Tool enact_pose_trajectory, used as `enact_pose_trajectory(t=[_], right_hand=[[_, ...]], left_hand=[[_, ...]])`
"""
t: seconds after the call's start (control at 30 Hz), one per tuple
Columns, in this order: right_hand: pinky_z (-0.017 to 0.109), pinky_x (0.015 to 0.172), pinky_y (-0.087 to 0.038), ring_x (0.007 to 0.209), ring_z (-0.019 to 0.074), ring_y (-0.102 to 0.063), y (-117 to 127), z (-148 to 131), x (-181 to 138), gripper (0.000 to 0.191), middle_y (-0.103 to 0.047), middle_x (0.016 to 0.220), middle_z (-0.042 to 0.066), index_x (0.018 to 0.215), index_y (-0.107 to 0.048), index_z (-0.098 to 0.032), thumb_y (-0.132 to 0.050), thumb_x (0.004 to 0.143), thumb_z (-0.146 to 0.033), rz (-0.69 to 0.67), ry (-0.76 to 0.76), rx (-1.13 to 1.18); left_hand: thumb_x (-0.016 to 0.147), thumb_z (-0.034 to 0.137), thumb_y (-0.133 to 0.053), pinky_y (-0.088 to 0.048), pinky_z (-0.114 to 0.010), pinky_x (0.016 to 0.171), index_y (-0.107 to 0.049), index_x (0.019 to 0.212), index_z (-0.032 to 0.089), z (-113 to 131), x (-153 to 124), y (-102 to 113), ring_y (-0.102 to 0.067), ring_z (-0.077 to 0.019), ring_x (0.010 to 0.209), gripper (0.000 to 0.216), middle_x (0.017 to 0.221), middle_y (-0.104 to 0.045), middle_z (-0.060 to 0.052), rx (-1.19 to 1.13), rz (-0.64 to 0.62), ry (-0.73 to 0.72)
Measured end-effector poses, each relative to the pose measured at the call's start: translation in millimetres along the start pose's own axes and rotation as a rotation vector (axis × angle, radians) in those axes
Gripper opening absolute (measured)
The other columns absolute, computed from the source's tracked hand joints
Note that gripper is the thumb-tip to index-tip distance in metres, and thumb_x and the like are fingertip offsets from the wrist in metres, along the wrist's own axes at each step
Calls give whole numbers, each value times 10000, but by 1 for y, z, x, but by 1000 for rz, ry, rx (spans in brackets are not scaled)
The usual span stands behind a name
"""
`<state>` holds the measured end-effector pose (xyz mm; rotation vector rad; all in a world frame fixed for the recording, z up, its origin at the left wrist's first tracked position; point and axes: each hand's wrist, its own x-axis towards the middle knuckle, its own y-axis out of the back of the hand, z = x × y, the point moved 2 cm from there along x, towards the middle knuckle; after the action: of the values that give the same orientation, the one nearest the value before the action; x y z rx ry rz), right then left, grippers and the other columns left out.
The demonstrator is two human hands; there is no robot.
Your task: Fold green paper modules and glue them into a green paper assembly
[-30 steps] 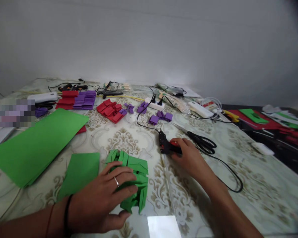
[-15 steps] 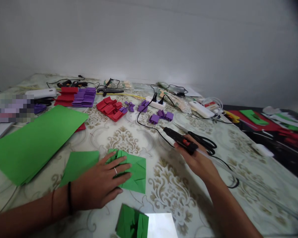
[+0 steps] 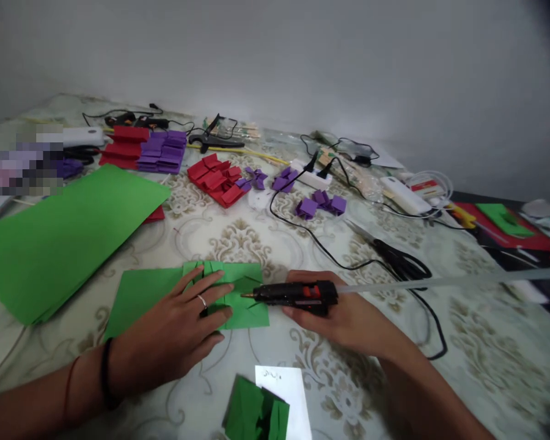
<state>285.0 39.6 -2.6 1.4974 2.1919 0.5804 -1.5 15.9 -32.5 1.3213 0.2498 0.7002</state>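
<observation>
My left hand (image 3: 183,324) lies with fingers spread over a folded green paper piece (image 3: 250,315), pressing it on the tablecloth. Under the wrist side of that hand is a flat green sheet (image 3: 140,287). My right hand (image 3: 330,318) grips a black glue gun (image 3: 297,294) with red parts; a long clear glue stick (image 3: 421,284) sticks out of its back. The gun's tip is over the right part of the folded green piece; I cannot tell if it touches. Nearer me, another folded green piece (image 3: 256,410) rests partly on a white card (image 3: 291,391).
A stack of large green sheets (image 3: 73,238) lies at left. Behind are red folded papers (image 3: 215,180), purple ones (image 3: 162,151) and small purple pieces (image 3: 307,209). Black-handled scissors (image 3: 401,260) lie to the right. The gun's black cord (image 3: 321,244) runs to a white power strip (image 3: 309,174).
My right hand has brought the glue gun left, from beside the scissors to over the folded green piece. My left hand stays on the paper. The view has shifted slightly.
</observation>
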Motion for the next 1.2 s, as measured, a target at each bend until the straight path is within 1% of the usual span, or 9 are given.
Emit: enact_pose_trajectory(t=[0.17,0.27,0.37,0.53,0.7,0.77,0.93,1.1,1.2], right_hand=[[303,549,-567,643,210,-662,-12,-1,10,157,-660,755,14,818,-638,-253,-719,911,-350,-85,74,29],[343,637,-588,685,226,-663,-15,-5,14,180,-639,751,19,764,-612,-266,-707,916,-273,-94,170,-32],[360,699,-589,703,227,-660,-19,-6,15,214,-613,715,5,742,-601,-266,-711,926,-266,-92,195,-66],[372,783,-608,782,233,-708,-26,1,12,169,-700,777,19,760,-662,-251,-764,890,-285,-40,116,-85],[434,927,-629,935,282,-765,-30,7,8,36,-795,888,38,868,-763,-264,-793,848,-264,43,123,-80],[430,907,-632,934,287,-768,-30,7,8,76,-801,885,29,910,-779,-281,-787,845,-244,60,161,-78],[371,722,-603,769,255,-725,-31,7,9,150,-725,749,14,755,-708,-281,-747,886,-220,27,192,-123],[361,725,-597,750,241,-711,-31,6,9,133,-714,737,2,778,-709,-275,-737,883,-198,18,189,-135],[385,828,-617,797,250,-734,-31,6,9,100,-740,751,2,798,-717,-273,-740,872,-209,39,192,-139]], left_hand=[[1002,138,-626,-407,-647,1270,-694,1278,208,-4,0,5,-536,-353,1516,293,1523,-641,-182,-87,13,-8],[1002,138,-617,-420,-623,1271,-703,1248,201,-5,2,7,-560,-343,1496,268,1498,-660,-171,-132,-5,1],[1006,144,-615,-400,-621,1285,-706,1261,212,-5,3,9,-555,-337,1501,279,1505,-660,-161,-153,-23,23],[999,158,-653,-351,-614,1316,-715,1286,220,-8,2,10,-537,-338,1516,300,1538,-634,-161,-199,-19,18],[994,162,-668,-388,-608,1302,-727,1291,219,-13,2,9,-569,-331,1481,308,1481,-668,-151,-294,38,22],[998,176,-660,-395,-621,1296,-738,1286,212,-14,2,9,-571,-338,1477,300,1474,-671,-160,-310,34,26],[1006,195,-651,-394,-626,1297,-749,1284,208,-15,3,9,-554,-340,1491,296,1491,-664,-167,-323,27,33],[1004,206,-677,-381,-580,1318,-749,1285,218,-15,3,10,-565,-328,1482,290,1484,-670,-139,-328,20,35],[1007,203,-682,-381,-577,1316,-747,1283,217,-15,2,10,-568,-320,1476,284,1477,-673,-135,-332,21,40]])
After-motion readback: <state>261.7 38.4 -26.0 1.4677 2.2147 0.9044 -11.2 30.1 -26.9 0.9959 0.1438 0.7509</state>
